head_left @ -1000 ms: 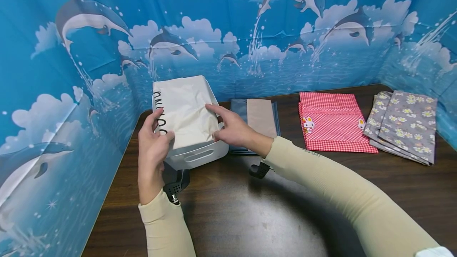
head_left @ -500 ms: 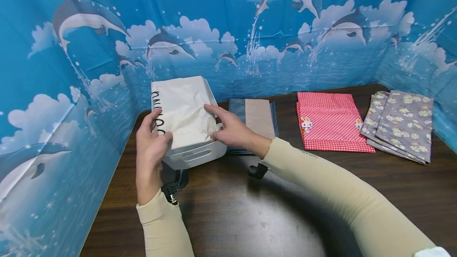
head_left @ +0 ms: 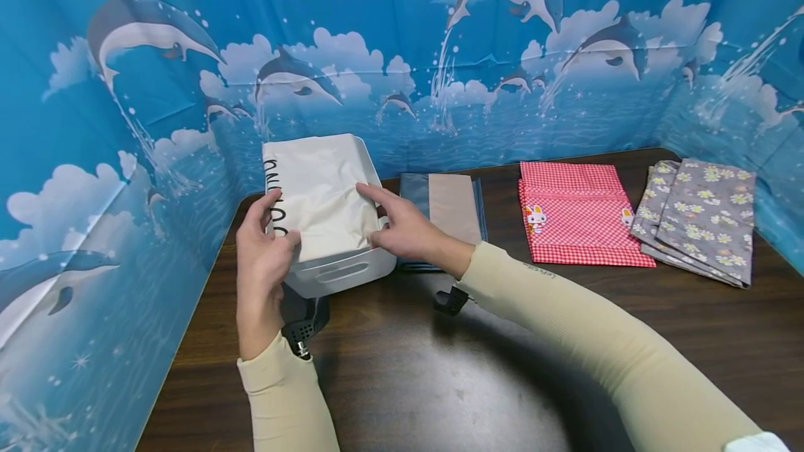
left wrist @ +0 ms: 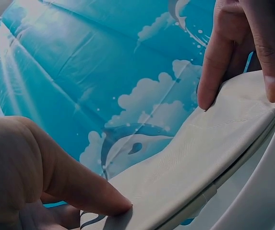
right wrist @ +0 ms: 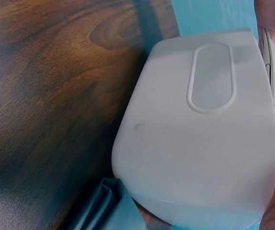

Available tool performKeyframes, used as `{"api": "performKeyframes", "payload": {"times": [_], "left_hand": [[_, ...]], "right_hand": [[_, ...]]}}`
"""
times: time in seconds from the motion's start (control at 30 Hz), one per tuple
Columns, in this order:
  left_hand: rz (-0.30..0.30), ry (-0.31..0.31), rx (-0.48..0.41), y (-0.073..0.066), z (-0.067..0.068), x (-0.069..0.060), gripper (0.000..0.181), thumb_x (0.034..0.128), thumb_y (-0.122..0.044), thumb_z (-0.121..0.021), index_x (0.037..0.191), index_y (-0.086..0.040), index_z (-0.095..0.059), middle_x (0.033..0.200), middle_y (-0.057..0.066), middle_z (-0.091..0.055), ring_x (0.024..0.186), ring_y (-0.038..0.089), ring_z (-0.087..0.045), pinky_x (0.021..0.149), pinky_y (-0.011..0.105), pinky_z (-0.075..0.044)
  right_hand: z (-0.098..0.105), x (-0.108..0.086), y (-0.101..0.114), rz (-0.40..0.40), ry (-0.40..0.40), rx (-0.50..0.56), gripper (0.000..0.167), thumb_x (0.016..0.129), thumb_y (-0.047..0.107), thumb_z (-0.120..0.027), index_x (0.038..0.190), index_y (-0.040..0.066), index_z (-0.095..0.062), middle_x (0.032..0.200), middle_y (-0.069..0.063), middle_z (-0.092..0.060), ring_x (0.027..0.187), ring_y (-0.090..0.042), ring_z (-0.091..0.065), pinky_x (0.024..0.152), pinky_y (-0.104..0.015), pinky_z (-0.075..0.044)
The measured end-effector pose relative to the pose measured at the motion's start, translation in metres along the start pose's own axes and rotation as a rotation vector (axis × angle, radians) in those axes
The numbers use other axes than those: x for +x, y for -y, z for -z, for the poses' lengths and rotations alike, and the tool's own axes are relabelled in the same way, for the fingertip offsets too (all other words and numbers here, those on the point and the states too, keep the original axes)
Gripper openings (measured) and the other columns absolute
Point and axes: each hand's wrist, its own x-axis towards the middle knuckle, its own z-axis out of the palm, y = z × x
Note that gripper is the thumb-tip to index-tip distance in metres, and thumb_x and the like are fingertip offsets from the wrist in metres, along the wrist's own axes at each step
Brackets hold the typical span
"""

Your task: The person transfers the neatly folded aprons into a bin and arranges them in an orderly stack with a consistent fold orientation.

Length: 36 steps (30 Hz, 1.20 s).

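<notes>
A folded cream-white cloth (head_left: pixel 329 194) with black lettering along its left side lies level with the top of a white plastic bin (head_left: pixel 344 274). My left hand (head_left: pixel 262 253) holds the cloth's left edge, thumb on top near the front. At the right edge my right hand (head_left: pixel 405 225) pinches the cloth near its front corner, index finger stretched over the top. In the left wrist view the folded layers of the cloth (left wrist: pixel 175 172) show beside the bin's rim (left wrist: pixel 255 182). The right wrist view shows the bin's outer wall (right wrist: pixel 195 143) with its oval handle slot.
Right of the bin lies a folded blue and beige cloth (head_left: pixel 455 204). Farther right are a folded red checked cloth (head_left: pixel 581 215) with rabbit motifs and a folded grey daisy-print cloth (head_left: pixel 706 218). A dolphin-print curtain (head_left: pixel 377 54) stands behind the dark wooden table (head_left: pixel 402 375).
The head view has turned slightly, so the whole scene sits a little farther left. Both hands keep their places on the cloth.
</notes>
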Motion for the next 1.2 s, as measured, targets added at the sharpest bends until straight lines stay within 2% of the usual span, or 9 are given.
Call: {"api": "performKeyframes", "payload": {"times": [0.3, 0.5, 0.63, 0.93, 1.2], "left_hand": [[0.003, 0.006, -0.014, -0.0011, 0.0005, -0.0009, 0.078, 0.0957, 0.014, -0.051, 0.166, -0.018, -0.041, 0.165, 0.014, -0.048, 0.126, 0.032, -0.060, 0.071, 0.015, -0.049], [0.008, -0.006, 0.001, -0.0034, -0.0013, -0.0012, 0.078, 0.0962, 0.013, -0.052, 0.166, -0.020, -0.041, 0.165, 0.010, -0.049, 0.126, 0.030, -0.062, 0.073, 0.016, -0.050], [-0.002, -0.009, 0.001, -0.0039, -0.0016, -0.0017, 0.078, 0.0958, 0.014, -0.051, 0.166, -0.019, -0.041, 0.165, 0.012, -0.049, 0.125, 0.031, -0.061, 0.074, 0.016, -0.049], [0.018, -0.009, -0.009, -0.0028, 0.0002, -0.0013, 0.079, 0.0954, 0.014, -0.052, 0.166, -0.020, -0.041, 0.166, 0.009, -0.048, 0.128, 0.030, -0.061, 0.075, 0.014, -0.050], [0.009, -0.014, -0.022, -0.0027, 0.0008, -0.0010, 0.080, 0.0945, 0.016, -0.051, 0.166, -0.018, -0.042, 0.165, 0.012, -0.049, 0.128, 0.032, -0.061, 0.072, 0.013, -0.049]], "right_hand": [[-0.0011, -0.0004, 0.0002, -0.006, -0.001, 0.009, 0.088, 0.095, -0.005, -0.066, 0.171, 0.023, -0.032, 0.177, -0.001, -0.029, 0.130, -0.027, -0.059, 0.071, -0.029, -0.056], [-0.0002, -0.0014, 0.0017, -0.015, -0.008, 0.013, 0.089, 0.094, -0.006, -0.067, 0.171, 0.023, -0.032, 0.177, -0.002, -0.030, 0.130, -0.028, -0.058, 0.073, -0.029, -0.056], [0.0001, -0.0016, 0.0023, -0.023, -0.008, 0.017, 0.090, 0.094, -0.005, -0.068, 0.171, 0.024, -0.032, 0.177, -0.003, -0.030, 0.129, -0.028, -0.058, 0.074, -0.030, -0.057], [-0.0019, -0.0008, 0.0025, -0.031, 0.000, 0.034, 0.088, 0.095, -0.006, -0.066, 0.171, 0.024, -0.032, 0.173, -0.007, -0.036, 0.127, -0.028, -0.059, 0.072, -0.028, -0.054], [-0.0027, -0.0008, 0.0036, -0.035, -0.002, 0.038, 0.089, 0.095, -0.006, -0.066, 0.171, 0.024, -0.032, 0.171, -0.008, -0.038, 0.125, -0.028, -0.060, 0.071, -0.028, -0.054]]}}
